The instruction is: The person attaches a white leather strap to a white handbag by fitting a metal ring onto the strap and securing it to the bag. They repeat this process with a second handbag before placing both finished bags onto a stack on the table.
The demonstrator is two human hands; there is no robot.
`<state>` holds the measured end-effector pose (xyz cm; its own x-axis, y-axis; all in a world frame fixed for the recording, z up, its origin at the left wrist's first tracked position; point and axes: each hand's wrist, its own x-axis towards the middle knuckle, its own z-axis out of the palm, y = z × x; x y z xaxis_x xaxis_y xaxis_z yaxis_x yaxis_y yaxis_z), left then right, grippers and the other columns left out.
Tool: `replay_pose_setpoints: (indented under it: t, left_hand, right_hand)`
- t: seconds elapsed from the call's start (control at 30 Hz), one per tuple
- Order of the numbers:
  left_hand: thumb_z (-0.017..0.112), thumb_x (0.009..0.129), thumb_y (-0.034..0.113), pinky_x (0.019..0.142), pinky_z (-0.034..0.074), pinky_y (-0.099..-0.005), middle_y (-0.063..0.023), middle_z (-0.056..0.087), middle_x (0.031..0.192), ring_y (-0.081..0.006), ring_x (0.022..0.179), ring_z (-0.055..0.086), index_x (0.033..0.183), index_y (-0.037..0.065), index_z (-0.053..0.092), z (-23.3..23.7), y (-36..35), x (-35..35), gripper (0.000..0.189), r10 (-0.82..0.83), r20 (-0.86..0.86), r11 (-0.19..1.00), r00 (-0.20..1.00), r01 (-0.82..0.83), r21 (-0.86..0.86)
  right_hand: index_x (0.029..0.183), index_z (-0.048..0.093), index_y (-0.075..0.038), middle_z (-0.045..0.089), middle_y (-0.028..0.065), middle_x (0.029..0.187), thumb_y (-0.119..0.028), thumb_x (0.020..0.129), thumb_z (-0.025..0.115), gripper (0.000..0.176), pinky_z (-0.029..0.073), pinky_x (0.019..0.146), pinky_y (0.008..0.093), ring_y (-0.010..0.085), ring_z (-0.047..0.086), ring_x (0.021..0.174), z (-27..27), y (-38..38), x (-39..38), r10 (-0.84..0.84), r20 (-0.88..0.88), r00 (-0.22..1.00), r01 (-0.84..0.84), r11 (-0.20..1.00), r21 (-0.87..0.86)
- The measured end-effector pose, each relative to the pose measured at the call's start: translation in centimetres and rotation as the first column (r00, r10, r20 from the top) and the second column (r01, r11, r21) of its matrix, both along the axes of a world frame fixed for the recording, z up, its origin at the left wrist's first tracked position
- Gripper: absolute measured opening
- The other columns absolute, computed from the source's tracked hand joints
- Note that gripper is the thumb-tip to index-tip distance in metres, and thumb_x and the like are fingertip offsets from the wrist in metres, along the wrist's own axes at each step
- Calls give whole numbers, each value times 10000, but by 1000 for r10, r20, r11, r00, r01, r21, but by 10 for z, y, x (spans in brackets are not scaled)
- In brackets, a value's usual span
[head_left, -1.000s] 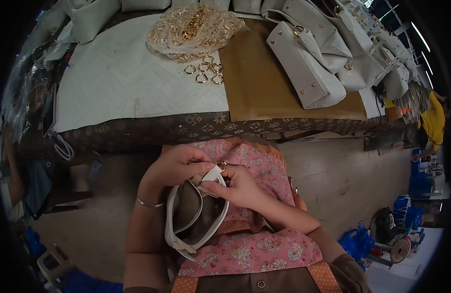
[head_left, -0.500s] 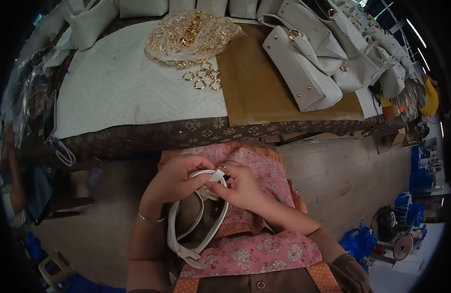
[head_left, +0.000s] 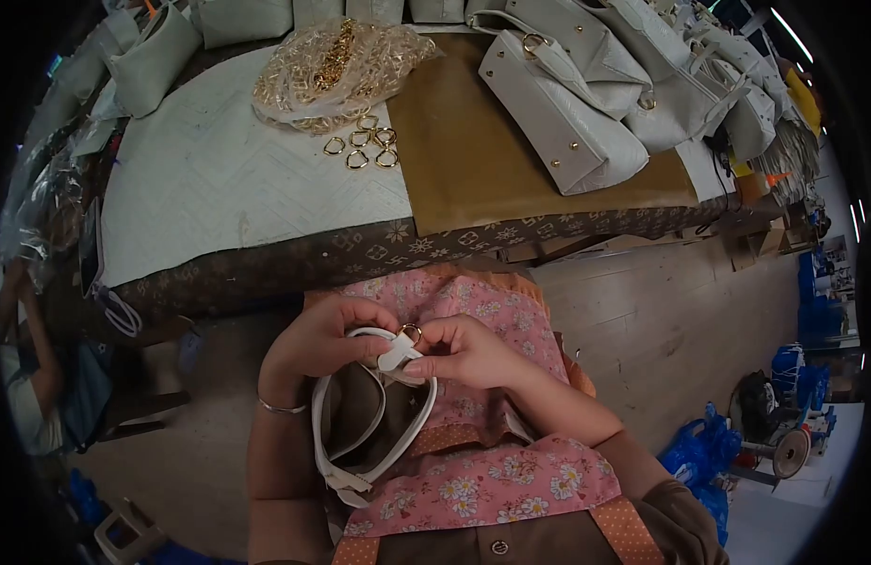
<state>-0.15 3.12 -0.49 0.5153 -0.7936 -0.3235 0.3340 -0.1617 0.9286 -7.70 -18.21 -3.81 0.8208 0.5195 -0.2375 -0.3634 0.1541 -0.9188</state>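
Observation:
In my lap rests a white handbag, its top open on a brown lining. A short white strap tab at its rim passes through a gold ring. My left hand is closed, pinching the bag's rim and the left side of the tab. From the right, my right hand is closed too, with a finger beside the ring and the thumb at the lower end of the tab. The fingertips behind the rim are hidden.
On the table ahead lie several loose gold rings beside a plastic bag of gold rings. A brown sheet lies under finished-looking white handbags. The patterned table edge is just beyond my lap. Another person's arm shows at left.
The tab has turned to face me more, and the ring now stands at its top. My right fingers have spread slightly around it. The table view has shifted left and up.

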Motion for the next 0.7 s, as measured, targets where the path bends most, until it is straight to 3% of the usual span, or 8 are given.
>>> replay_pose_setpoints:
  t: [0.37,0.43,0.53,0.7]
  left_hand:
    - [657,796,92,638,433,-189,20,614,780,-35,717,535,866,-6,629,5,-6,-1,124,39,-24,996,999,-36,87]
    - [659,800,105,638,432,-188,20,615,776,-33,716,536,851,-7,634,4,-6,-1,125,47,-39,995,998,-44,90]
    - [661,801,107,639,431,-186,18,616,781,-33,714,534,857,-9,637,3,-6,0,130,47,-12,996,999,-46,77]
    - [656,806,106,638,430,-188,15,617,782,-33,713,530,865,-13,640,-2,-6,-1,133,63,53,995,997,-67,75]
  right_hand:
    - [971,612,-17,625,-12,897,-105,852,628,149,445,754,214,55,553,822,-11,-1,3,64,-67,996,-58,994,90]
    - [925,614,-27,611,-26,828,-161,872,614,144,437,652,191,33,533,747,-9,4,2,-21,-152,988,41,991,131]
    - [976,612,-24,625,-3,916,-137,897,568,145,450,751,218,59,556,836,-10,5,1,-24,-169,985,50,987,155]
    - [980,606,-26,609,-26,855,-125,877,598,143,443,663,191,31,536,749,-1,17,-1,-157,-66,985,164,980,116]
